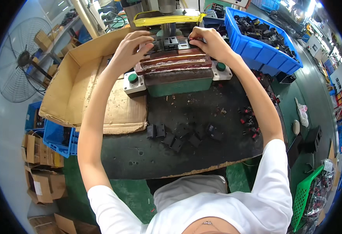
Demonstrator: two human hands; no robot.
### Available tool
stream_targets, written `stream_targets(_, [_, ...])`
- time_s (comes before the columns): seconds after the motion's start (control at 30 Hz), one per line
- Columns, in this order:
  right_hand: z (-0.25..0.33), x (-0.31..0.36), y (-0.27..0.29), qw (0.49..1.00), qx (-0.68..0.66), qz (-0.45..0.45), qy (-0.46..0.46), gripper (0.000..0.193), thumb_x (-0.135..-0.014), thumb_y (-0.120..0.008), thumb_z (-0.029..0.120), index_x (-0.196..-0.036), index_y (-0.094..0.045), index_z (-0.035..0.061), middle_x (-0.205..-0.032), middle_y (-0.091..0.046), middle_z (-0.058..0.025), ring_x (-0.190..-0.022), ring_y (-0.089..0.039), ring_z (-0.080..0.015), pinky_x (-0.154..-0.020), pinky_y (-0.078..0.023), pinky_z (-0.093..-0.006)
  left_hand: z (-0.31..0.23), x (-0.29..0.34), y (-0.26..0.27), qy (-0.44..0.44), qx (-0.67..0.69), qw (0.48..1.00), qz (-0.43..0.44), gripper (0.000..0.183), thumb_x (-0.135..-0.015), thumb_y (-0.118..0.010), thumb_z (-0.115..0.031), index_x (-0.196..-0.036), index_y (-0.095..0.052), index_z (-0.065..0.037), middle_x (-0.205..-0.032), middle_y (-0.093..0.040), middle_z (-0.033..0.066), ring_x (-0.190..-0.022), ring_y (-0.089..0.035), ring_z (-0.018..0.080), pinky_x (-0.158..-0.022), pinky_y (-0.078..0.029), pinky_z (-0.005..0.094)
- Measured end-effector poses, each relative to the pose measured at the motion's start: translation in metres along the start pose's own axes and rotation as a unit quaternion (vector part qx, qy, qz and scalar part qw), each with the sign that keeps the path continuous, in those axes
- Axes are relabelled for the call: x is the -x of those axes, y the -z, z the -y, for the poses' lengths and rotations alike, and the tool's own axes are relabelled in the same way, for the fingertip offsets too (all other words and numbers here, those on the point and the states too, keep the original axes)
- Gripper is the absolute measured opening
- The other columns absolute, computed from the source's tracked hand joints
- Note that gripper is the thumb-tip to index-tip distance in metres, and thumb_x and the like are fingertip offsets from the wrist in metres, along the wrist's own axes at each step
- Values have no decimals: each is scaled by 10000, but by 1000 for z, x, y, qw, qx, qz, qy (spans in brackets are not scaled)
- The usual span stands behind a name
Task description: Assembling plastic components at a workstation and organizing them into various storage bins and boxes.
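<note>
At the far side of the counter (124,156), directly under a metal press column (169,29), we observe both bare hands at work. Our left hand (134,45) hovers by the left end of the fixture top; its fingers are curved and spread, with a visible gap between thumb and fingertips. Our right hand (205,41) is at the opposite end, thumb and forefinger drawn together beside a slotted metal plate (183,43); we cannot tell whether a small part sits between them. Between the two hands, nearer the plate, we record a dark block with a silvery face (171,43), resting on the fixture top.

Below it we note a stack of reddish-brown layers (174,62) above a green base (180,87). It is flanked by two pale switch boxes, left (135,87) and right (224,74), each carrying a round green button.

Nearer our body, several black housings (173,141) lie loosely grouped on the counter. Toward the right edge we log scattered red and black pieces (250,123). Beyond them stands a blue crate (262,54) filled with black parts. An opened cardboard box (120,113) occupies the left side, with a wire-caged fan (22,58) farther out.
</note>
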State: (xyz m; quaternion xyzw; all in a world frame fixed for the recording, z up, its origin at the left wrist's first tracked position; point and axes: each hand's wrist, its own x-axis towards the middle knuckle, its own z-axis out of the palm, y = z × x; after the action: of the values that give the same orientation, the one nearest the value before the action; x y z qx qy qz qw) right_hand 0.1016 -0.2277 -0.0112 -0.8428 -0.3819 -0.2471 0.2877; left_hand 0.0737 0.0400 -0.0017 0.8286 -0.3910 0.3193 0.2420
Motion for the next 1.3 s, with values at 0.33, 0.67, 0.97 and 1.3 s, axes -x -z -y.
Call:
stream_targets(0.33, [-20, -17, 12, 994, -8, 102, 45, 146, -716, -634, 119, -809, -562, 34, -735, -597, -107, -703, -579, -255, -656, -444, -333, -32, 71, 21, 179, 21, 984, 4, 67, -785, -548, -65, -796, -542, 1, -732, -572, 115, -705, -566, 218, -649, -435, 288])
stream_targets(0.67, [7, 27, 60, 983, 163, 84, -24, 114, -730, -609, 76, -826, -632, 17, -635, -573, -85, -600, -567, -208, -590, -460, -261, -39, 89, 17, 120, -73, 989, 53, 66, -754, -558, -63, -793, -547, -9, -789, -587, 125, -777, -553, 280, -727, -410, 339])
stream_targets(0.97, [-5, 56, 61, 933, 1, 289, -216, 106, -682, -592, 17, -696, -620, -84, -463, -521, -77, -401, -503, -91, -396, -395, -229, -40, 76, 20, 86, -133, 981, 112, 116, -748, -570, -134, -749, -558, -19, -868, -596, 132, -880, -538, 266, -911, -316, 368])
stream_targets(1.3, [1, 42, 54, 918, 84, 341, -182, 123, -654, -579, 52, -606, -615, -56, -445, -537, -73, -383, -521, -120, -410, -420, -240, -45, 75, 19, 131, -103, 973, 161, 131, -739, -587, -149, -727, -512, -42, -767, -580, 72, -784, -542, 256, -918, -310, 401])
